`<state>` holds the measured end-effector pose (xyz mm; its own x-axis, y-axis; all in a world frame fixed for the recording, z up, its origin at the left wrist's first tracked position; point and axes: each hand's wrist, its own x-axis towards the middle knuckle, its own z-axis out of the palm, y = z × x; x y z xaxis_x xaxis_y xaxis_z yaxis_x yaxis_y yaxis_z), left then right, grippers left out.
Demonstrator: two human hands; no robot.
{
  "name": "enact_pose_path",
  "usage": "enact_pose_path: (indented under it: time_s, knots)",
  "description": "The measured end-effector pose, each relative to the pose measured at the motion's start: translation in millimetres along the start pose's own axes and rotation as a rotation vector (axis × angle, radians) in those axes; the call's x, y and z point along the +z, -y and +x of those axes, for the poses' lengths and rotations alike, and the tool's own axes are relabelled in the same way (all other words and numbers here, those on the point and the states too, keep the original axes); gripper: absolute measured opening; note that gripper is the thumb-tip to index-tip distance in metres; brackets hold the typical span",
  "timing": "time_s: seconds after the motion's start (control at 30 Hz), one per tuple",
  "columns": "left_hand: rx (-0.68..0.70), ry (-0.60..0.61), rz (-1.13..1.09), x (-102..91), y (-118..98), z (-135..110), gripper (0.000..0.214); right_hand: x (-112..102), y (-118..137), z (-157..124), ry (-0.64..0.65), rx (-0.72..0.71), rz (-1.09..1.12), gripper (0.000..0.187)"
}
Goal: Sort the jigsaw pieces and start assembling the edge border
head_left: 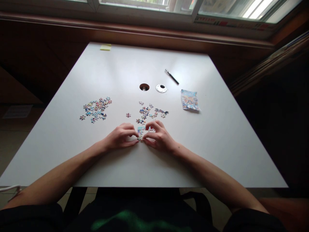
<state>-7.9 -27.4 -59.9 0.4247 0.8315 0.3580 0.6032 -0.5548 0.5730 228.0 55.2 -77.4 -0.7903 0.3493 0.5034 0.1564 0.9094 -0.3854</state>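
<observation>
A small joined patch of puzzle pieces (pixel 141 131) lies on the white table (pixel 217 141) between my two hands. My left hand (pixel 120 137) rests on the table with its fingers curled, fingertips pinching the patch's left side. My right hand (pixel 158 137) mirrors it, fingers curled and pressing the patch from the right. A loose scatter of puzzle pieces (pixel 151 112) lies just beyond my hands. A second pile of puzzle pieces (pixel 96 109) sits farther left.
A printed picture packet (pixel 190 100) lies to the right. A black pen (pixel 172 76), a round cable hole (pixel 144 87) and its silver cap (pixel 161 88) are mid-table. A yellow sticky pad (pixel 105 47) sits at the far edge under the window.
</observation>
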Motion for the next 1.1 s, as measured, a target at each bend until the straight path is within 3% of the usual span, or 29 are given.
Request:
enact_pose_path:
  time_s: [0.17, 1.1]
  knots:
    - [0.036, -0.04, 0.005, 0.3, 1.8, 0.5, 0.012, 0.1, 0.5, 0.5, 0.01, 0.009, -0.003, 0.002]
    - [0.007, 0.054, -0.006, 1.8, 4.9, -0.5, 0.014, -2.0, 2.1, 2.8, 0.059, 0.02, -0.015, 0.005]
